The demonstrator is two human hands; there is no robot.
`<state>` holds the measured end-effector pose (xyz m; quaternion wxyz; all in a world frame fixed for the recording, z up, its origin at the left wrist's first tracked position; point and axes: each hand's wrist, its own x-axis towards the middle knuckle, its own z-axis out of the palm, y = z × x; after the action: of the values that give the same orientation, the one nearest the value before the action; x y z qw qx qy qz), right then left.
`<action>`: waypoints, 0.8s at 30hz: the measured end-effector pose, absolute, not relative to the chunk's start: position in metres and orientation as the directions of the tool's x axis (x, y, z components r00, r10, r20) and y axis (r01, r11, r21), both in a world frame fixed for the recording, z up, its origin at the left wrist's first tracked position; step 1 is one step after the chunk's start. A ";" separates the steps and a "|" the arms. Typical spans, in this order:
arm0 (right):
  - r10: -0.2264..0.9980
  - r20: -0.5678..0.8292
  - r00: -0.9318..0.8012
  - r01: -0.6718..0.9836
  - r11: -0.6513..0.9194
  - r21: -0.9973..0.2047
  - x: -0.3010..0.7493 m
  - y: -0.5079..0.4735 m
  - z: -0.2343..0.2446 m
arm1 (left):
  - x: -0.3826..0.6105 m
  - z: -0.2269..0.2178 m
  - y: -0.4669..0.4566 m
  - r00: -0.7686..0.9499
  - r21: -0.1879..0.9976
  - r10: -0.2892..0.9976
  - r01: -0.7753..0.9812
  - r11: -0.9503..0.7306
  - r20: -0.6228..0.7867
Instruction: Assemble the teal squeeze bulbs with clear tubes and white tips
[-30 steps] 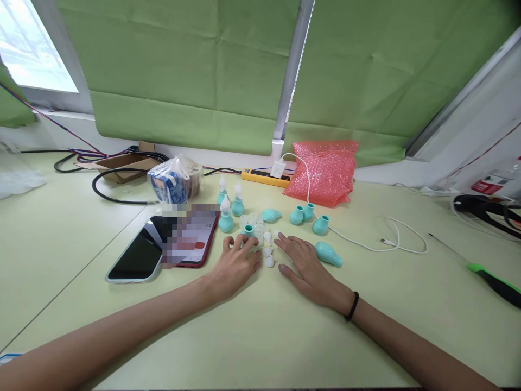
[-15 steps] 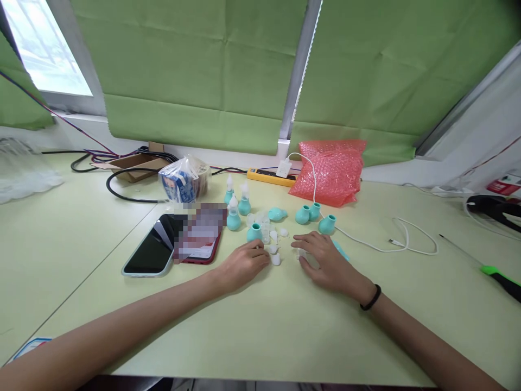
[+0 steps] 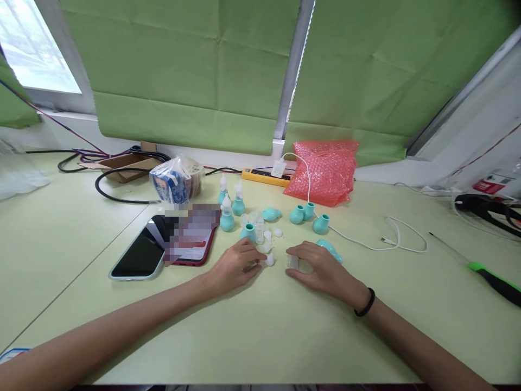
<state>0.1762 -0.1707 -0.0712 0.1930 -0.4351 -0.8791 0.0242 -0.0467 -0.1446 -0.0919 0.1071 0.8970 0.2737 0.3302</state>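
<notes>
Small clear piece, held inside curved right grip

From my seat I see a pale yellow-green table, a seam crossing its left side. On it I count two phones side by side, teal bulbs standing or lying over, small white pieces, a yellow-edged power strip, a red bubble-wrap bag, a white cable and a screwdriver.

There are nine bulbs, two phones, one screwdriver.
</notes>
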 end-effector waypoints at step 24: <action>0.923 0.108 -0.370 0.179 0.185 -0.966 0.148 -0.192 -0.088 | -0.043 -0.084 -0.172 0.669 0.590 0.649 0.375 -0.715 0.362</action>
<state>0.1478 -0.1916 -0.0879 0.3811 -0.4117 -0.6686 0.4880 -0.0431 -0.1723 -0.0841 0.2408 0.8811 0.2907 0.2850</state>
